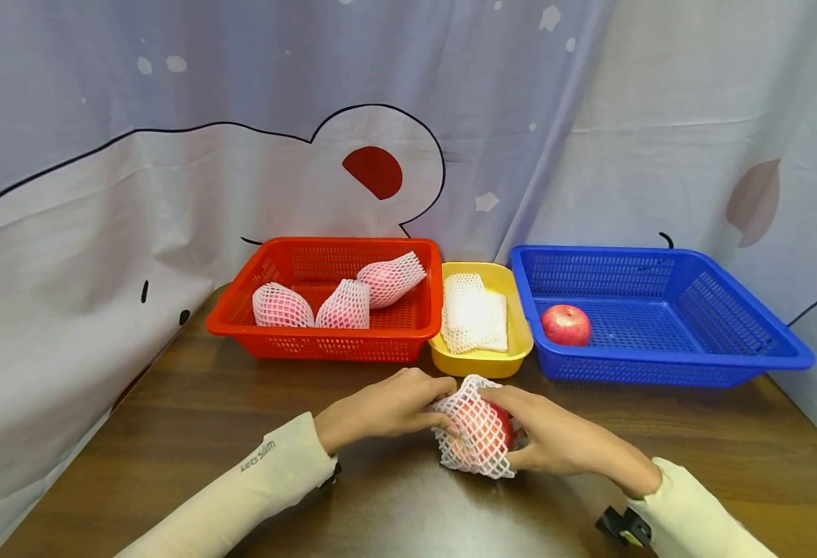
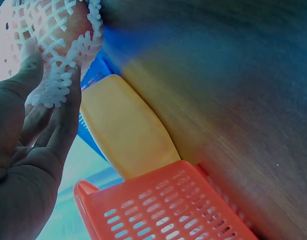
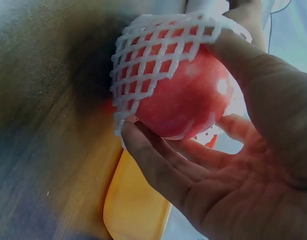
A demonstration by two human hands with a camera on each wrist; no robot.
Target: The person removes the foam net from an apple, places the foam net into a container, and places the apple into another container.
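A red apple (image 3: 188, 92) is partly covered by a white foam net (image 1: 476, 434), held just above the table's middle. The left hand (image 1: 401, 407) pinches the net on its left side, thumb in front and fingers behind, as the left wrist view shows. Around the apple's bare right side curls the right hand (image 1: 555, 432). Its thumb and a fingertip touch the edges of the net in the right wrist view. The apple's far side is hidden by the net and the hands.
Behind the hands stands a yellow tub (image 1: 522, 341) with flat foam nets (image 1: 466, 310). To its left, a red basket (image 1: 339, 350) contains three netted fruits (image 1: 281, 306). On the right, a blue basket (image 1: 673, 368) has one bare apple (image 1: 566, 325). A curtain (image 1: 241, 62) hangs behind.
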